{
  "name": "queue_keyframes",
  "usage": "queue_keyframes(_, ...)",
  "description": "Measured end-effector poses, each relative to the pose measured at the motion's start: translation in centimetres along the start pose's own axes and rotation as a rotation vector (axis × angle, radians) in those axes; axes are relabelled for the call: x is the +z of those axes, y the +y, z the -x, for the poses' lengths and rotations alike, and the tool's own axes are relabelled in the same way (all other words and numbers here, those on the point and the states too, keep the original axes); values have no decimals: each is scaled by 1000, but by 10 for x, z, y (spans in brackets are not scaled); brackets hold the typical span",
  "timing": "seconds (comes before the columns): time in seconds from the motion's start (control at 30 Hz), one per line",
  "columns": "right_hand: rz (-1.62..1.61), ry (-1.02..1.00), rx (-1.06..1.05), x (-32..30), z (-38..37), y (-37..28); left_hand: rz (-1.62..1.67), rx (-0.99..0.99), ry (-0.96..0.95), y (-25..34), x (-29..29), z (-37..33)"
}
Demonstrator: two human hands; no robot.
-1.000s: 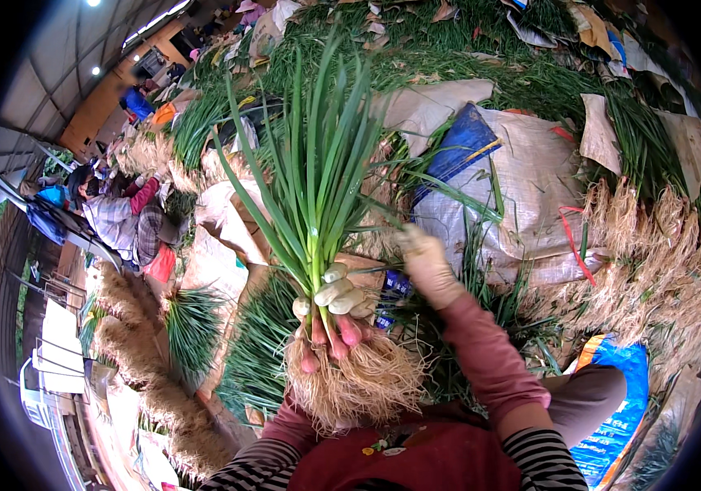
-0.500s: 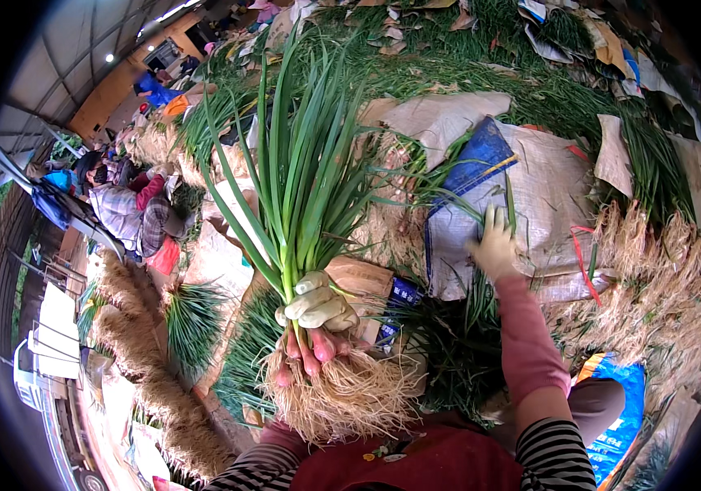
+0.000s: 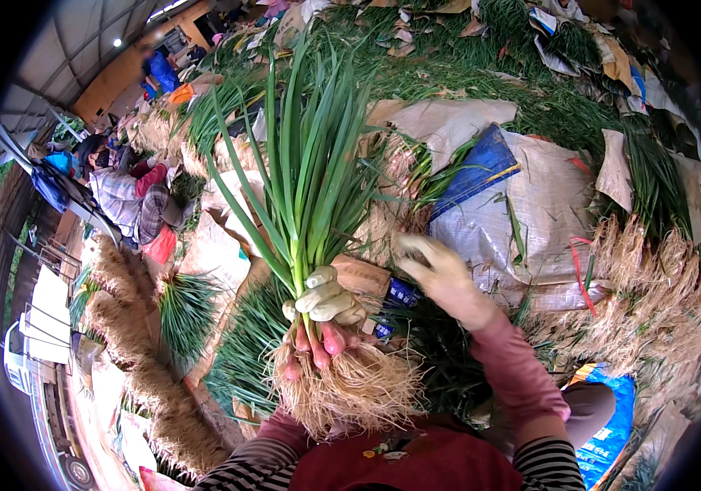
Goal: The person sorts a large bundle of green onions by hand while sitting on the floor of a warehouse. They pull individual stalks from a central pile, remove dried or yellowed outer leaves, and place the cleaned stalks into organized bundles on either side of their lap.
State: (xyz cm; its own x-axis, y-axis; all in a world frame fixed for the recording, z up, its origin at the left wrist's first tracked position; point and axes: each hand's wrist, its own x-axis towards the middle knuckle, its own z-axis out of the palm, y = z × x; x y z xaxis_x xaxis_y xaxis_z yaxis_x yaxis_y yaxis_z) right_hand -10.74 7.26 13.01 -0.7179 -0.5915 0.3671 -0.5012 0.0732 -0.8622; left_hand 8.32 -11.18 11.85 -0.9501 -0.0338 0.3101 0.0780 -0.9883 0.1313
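My left hand (image 3: pixel 330 296), in a pale glove, is closed round a bunch of spring onions (image 3: pixel 301 188). The bunch stands upright, green leaves at the top, pinkish-red bulbs just under my fingers and a thick mass of pale roots below. To its right hangs my right hand (image 3: pixel 442 277), gloved too, its fingers apart and slightly smeared by motion; nothing shows in it. Just beyond that hand lies a whitish woven sack (image 3: pixel 551 204) with a blue corner, a loose green leaf (image 3: pixel 516 229) on top.
Rooted onion bundles (image 3: pixel 637 295) lie at right, and a long root-edged row (image 3: pixel 134 360) runs along the left. Cut leaves (image 3: pixel 440 74) cover the far ground. A co-worker (image 3: pixel 130 196) sits at the left; another person in blue (image 3: pixel 160 72) is farther back. A truck (image 3: pixel 31 385) stands lower left.
My right hand has left the sack, moving left and nearer to the bunch. The green leaf beside it stays on the sack. My left hand keeps its hold, shifted slightly.
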Motion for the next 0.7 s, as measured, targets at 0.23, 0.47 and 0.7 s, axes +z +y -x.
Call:
queue_keyframes(0.23,-259,15,12,60,-52,-22,-25,-18,26,0,-8,0)
queue_keyframes(0.47,241,-297,173,-9,13,121,-105,12,67,17,5,-4)
queue_keyframes(0.7,526,-356,636,-57,158,158,-358,164,231,82,-4,18)
